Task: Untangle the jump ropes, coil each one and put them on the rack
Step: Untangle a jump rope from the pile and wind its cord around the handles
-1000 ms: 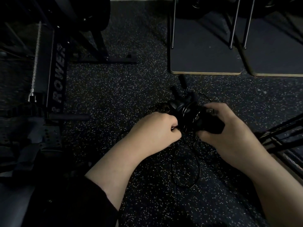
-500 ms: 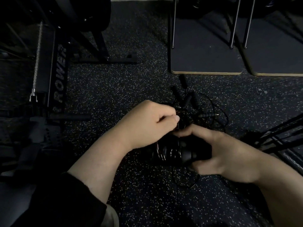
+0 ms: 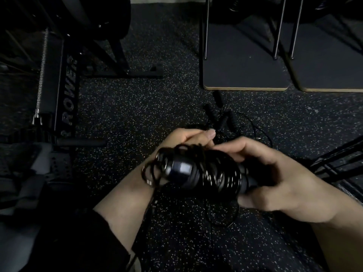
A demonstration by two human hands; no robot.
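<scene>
Between hands, rope bundle crosswise.

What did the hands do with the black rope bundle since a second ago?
Both hands lifted the coiled jump rope bundle off the floor and drew it toward the camera, turning it so a handle end faces up. The right hand now grips one end; the left hand holds it from behind, pinching cord. The tangled ropes and handles on the speckled floor and the rower stayed put.
</scene>
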